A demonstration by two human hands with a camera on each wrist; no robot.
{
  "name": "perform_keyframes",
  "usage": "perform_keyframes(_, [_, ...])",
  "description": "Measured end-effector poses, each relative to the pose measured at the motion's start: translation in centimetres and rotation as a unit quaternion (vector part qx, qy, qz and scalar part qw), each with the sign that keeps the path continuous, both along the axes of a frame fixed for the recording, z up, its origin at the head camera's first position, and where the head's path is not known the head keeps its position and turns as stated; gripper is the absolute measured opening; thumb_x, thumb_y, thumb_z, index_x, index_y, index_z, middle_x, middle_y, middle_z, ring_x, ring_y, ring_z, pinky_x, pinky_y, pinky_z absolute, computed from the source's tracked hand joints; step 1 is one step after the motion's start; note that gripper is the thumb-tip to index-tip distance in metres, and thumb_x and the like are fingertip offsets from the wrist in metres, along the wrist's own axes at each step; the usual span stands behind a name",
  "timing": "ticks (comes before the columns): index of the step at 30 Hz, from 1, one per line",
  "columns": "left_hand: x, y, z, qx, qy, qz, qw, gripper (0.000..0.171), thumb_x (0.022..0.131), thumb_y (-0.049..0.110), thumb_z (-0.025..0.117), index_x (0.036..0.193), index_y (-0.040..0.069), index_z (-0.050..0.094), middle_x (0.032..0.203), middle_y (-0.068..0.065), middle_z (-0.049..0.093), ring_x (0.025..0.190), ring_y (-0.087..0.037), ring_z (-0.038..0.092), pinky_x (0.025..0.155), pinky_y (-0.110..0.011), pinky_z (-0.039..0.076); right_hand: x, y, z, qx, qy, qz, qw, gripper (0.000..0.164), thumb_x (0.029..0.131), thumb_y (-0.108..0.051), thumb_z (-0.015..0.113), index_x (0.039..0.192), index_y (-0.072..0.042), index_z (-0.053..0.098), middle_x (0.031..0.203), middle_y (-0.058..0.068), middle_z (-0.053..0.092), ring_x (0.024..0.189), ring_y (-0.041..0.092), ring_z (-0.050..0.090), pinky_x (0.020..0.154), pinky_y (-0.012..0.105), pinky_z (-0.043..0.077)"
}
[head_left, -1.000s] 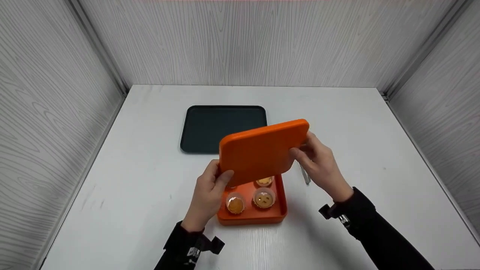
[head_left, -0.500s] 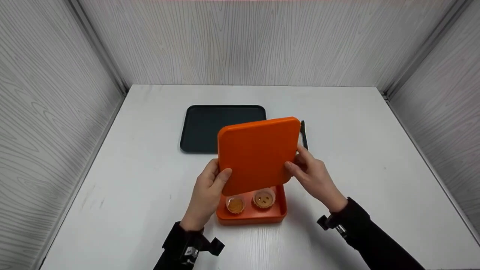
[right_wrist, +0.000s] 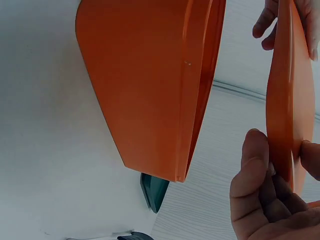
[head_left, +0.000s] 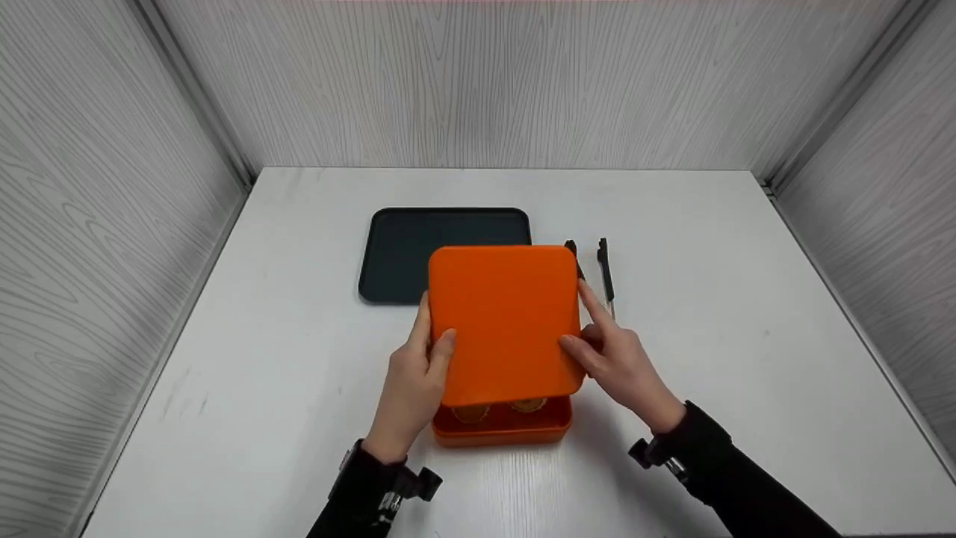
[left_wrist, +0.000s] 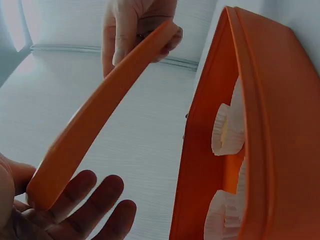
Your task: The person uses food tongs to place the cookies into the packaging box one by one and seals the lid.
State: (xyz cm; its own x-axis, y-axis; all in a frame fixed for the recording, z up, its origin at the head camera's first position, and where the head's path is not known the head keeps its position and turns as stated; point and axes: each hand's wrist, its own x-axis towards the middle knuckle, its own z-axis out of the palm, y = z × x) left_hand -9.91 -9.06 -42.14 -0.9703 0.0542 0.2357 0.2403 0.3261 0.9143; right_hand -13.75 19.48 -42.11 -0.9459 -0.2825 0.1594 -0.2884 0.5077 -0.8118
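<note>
Both hands hold a flat orange lid [head_left: 504, 325] above an orange box [head_left: 500, 437]. The left hand [head_left: 409, 381] grips the lid's left side, its thumb on top and fingers beneath. At the opposite side the right hand [head_left: 624, 368] pinches the lid, with the index finger stretched along its edge. Small round pastries [head_left: 470, 413] show in the box's front part; the lid hides the rest from above. In the left wrist view, pale fluted cups [left_wrist: 227, 130] stand inside the box, and a gap separates the lid from the box rim.
Behind the lid lies a dark rectangular tray [head_left: 403, 258], partly covered from view. Two black handles [head_left: 606, 269] of utensils lie right of the tray, their lower parts largely behind the lid and right hand. Grey wood-grain panels [head_left: 478, 82] enclose the white table [head_left: 709, 314].
The lid has levelled out from a tilt and come lower, covering more of the box. The right hand has moved down and left with it; the black handles have come into view.
</note>
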Motion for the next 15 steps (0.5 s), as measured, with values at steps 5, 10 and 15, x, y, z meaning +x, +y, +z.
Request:
perform_keyframes(5, [-0.2, -0.2, -0.8, -0.054, -0.007, 0.011, 0.9985, 0.065, 0.11, 0.032, 0.046, 0.163, 0.003, 0.02, 0.087, -0.007, 0.059, 0.071, -0.016, 0.049, 0.074, -0.03, 0.049, 0.2, 0.0, -0.5, 0.008, -0.011, 0.006, 1.0, 0.078, 0.1, -0.025, 0.068, 0.164, -0.017, 0.025, 0.072, 0.0, 0.059, 0.064, 0.016, 0.054, 0.06, 0.024, 0.048])
perform_keyframes(10, [-0.7, -0.4, -1.9, -0.088, -0.038, 0.029, 0.995, 0.062, 0.11, 0.029, 0.045, 0.16, -0.003, 0.025, 0.106, -0.021, 0.068, 0.085, -0.02, 0.058, 0.088, -0.042, 0.055, 0.2, -0.4, -1.0, 0.026, -0.009, 0.004, 1.0, 0.077, 0.1, -0.028, 0.068, 0.163, -0.01, 0.027, 0.07, -0.003, 0.054, 0.064, 0.014, 0.05, 0.058, 0.023, 0.041])
perform_keyframes(15, [-1.0, -0.4, -2.6, -0.11, -0.096, 0.042, 0.9883, 0.064, 0.11, 0.031, 0.043, 0.158, -0.008, 0.025, 0.097, -0.024, 0.066, 0.099, -0.03, 0.064, 0.104, -0.05, 0.051, 0.2, -0.9, -1.7, 0.053, -0.011, 0.003, 0.999, 0.074, 0.1, -0.027, 0.067, 0.16, -0.003, 0.03, 0.066, -0.006, 0.048, 0.06, 0.008, 0.044, 0.058, 0.022, 0.036])
